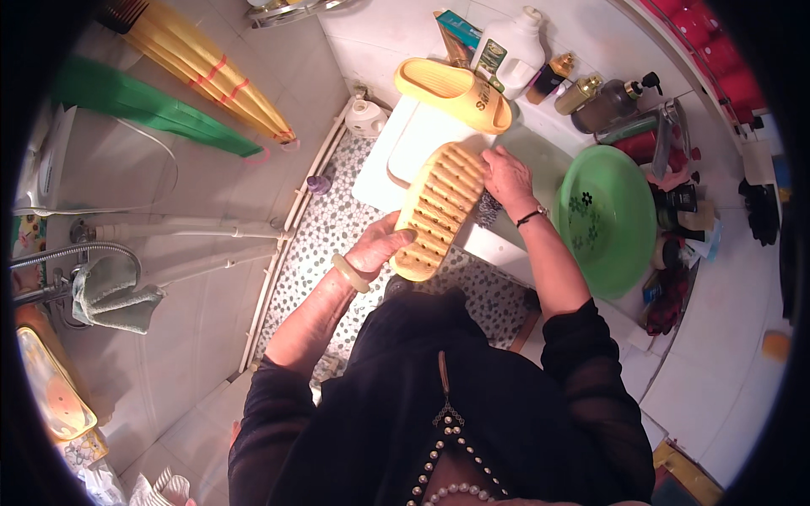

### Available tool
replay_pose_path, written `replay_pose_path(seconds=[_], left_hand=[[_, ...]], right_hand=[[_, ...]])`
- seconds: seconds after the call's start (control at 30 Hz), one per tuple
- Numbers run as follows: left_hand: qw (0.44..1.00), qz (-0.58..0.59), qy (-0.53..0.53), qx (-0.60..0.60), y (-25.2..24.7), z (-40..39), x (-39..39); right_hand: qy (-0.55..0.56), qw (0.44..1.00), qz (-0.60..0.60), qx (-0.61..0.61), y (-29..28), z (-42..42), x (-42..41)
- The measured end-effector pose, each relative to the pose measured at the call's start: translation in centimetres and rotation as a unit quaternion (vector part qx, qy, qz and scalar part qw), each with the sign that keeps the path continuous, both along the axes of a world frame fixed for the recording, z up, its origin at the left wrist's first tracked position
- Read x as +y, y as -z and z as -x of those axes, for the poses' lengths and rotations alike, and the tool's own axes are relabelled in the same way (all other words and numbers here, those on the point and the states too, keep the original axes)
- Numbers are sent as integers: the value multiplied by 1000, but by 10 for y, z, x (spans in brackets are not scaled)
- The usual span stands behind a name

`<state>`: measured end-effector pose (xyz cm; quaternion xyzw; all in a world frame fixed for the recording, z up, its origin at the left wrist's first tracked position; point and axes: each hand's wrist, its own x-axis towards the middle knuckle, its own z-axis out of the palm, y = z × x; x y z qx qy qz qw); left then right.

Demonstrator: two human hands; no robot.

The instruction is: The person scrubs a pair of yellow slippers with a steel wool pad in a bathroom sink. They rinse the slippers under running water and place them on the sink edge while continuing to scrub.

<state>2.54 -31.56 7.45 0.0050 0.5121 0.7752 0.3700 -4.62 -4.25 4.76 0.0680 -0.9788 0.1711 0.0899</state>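
Note:
A yellow slipper (pixel 440 209) is tilted in front of me, its ribbed, pitted sole facing up. My left hand (pixel 378 243) grips the slipper's lower end, thumb on the sole. At the upper right edge, my right hand (pixel 508 177) has its fingers curled against the rim; their undersides are hidden. Just below that hand is a dark, rough-textured bundle (pixel 488 210), too obscured to identify. The matching yellow slipper (pixel 452 92) lies above, on a white washboard-like panel (pixel 408 136) at the end of a water-filled basin (pixel 528 142).
A green plastic washbowl (pixel 607 221) stands at the right, near a metal faucet (pixel 671 129). A white jug (pixel 509 54) and pump bottle (pixel 610 104) line the back ledge. Pipes (pixel 183 231) and a shower hose (pixel 82 246) run along the left wall above pebble-patterned flooring (pixel 316 253).

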Motion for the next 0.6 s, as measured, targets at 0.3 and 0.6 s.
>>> replay_pose_path(seconds=[0.3, 0.6], left_hand=[[993, 94, 64, 21, -13, 34, 2], [992, 55, -80, -79, 11, 43, 32]], right_hand=[[-130, 981, 29, 143, -81, -28, -74], [29, 999, 28, -15, -28, 0, -25]])
